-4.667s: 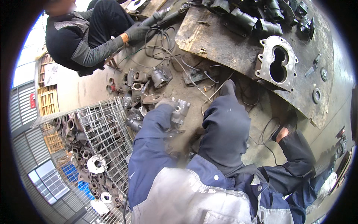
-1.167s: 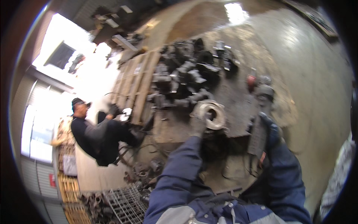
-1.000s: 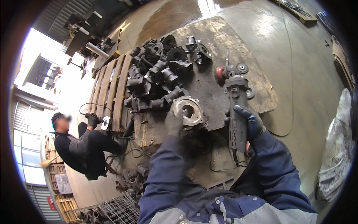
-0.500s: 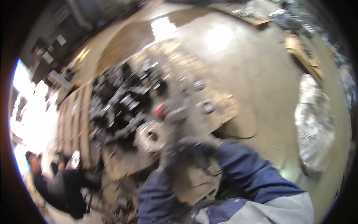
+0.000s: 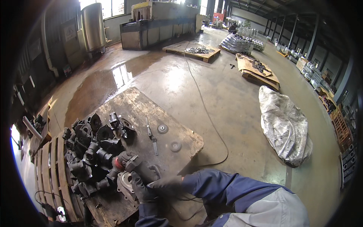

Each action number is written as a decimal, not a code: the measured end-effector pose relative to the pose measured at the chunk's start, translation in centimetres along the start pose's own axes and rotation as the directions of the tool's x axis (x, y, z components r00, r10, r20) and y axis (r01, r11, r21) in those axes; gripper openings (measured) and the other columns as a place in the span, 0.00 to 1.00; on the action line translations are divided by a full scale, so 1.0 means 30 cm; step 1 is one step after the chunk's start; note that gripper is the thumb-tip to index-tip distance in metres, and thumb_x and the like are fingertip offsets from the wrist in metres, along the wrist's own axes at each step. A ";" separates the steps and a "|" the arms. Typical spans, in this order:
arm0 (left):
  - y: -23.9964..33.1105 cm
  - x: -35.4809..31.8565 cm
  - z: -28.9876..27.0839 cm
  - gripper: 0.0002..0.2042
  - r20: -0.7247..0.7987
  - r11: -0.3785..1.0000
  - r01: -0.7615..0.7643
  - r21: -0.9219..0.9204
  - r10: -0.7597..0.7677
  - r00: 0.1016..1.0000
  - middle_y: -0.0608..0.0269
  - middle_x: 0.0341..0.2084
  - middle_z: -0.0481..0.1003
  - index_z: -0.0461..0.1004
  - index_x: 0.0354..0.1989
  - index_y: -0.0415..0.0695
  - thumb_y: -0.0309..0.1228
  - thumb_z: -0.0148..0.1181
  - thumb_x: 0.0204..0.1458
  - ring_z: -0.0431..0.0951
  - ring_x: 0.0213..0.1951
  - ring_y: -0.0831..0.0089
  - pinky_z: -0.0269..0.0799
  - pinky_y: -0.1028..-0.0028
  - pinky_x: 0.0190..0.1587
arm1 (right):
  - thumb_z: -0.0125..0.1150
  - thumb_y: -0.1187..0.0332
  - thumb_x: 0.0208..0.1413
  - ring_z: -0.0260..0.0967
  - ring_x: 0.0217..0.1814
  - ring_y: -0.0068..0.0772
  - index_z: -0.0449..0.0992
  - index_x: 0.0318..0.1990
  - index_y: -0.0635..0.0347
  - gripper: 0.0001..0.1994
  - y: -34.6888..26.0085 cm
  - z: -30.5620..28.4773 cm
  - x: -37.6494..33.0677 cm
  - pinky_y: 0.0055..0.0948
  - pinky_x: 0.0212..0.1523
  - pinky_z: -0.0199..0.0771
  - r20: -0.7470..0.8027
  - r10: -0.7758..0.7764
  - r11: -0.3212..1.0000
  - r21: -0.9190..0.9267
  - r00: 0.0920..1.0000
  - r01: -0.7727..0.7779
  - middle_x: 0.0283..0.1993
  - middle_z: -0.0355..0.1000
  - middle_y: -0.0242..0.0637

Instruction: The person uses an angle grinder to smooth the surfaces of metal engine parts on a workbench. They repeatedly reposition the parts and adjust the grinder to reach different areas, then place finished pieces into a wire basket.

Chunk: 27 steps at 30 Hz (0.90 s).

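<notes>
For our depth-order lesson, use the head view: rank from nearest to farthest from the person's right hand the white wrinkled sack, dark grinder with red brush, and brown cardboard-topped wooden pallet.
From the right hand:
1. Dark grinder, at the hand.
2. White sack, on the floor to the right.
3. Cardboard-topped pallet, on the floor beyond the sack.

Glare on floor [image 5: 176, 77], dark fisheye rim
</notes>
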<state>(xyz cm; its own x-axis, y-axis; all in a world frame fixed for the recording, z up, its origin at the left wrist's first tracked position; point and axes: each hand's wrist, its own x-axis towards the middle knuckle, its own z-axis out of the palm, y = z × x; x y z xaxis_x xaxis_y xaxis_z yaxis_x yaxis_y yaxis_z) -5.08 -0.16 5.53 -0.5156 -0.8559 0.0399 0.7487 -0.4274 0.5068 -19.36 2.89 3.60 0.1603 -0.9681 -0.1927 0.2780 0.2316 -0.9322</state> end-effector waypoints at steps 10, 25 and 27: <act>0.028 0.035 -0.003 0.26 -0.124 0.920 -0.183 0.347 0.238 0.963 0.61 0.56 0.76 0.71 0.62 0.37 0.48 0.53 0.70 0.76 0.53 0.68 0.72 0.66 0.60 | 0.76 0.61 0.54 0.72 0.57 0.30 0.66 0.67 0.66 0.36 -0.145 -0.035 -0.006 0.32 0.58 0.75 0.217 0.179 0.980 0.048 0.960 -0.194 0.58 0.75 0.41; -0.134 0.074 -0.187 0.28 -0.383 0.955 0.199 0.222 -0.103 0.918 0.61 0.41 0.78 0.73 0.53 0.40 0.57 0.54 0.66 0.80 0.37 0.69 0.79 0.69 0.40 | 0.76 0.62 0.50 0.72 0.57 0.29 0.65 0.67 0.62 0.38 -0.115 -0.095 -0.049 0.35 0.61 0.73 0.081 0.224 0.974 0.019 0.971 -0.226 0.57 0.73 0.38; -0.135 0.075 -0.165 0.20 -0.466 0.956 0.171 0.240 -0.041 0.884 0.62 0.36 0.77 0.72 0.50 0.43 0.50 0.53 0.70 0.78 0.33 0.70 0.77 0.70 0.36 | 0.76 0.61 0.50 0.70 0.59 0.30 0.65 0.68 0.63 0.39 -0.108 -0.087 -0.037 0.35 0.63 0.71 0.084 0.210 0.978 -0.011 0.974 -0.210 0.59 0.72 0.38</act>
<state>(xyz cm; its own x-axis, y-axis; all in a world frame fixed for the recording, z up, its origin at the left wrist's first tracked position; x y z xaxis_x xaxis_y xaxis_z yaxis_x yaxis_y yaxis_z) -7.20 -1.79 -0.70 -0.2924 -0.8745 -0.3871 0.5272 -0.4851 0.6976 -22.90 2.97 6.03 0.2942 -0.8862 -0.3578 0.2280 0.4287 -0.8742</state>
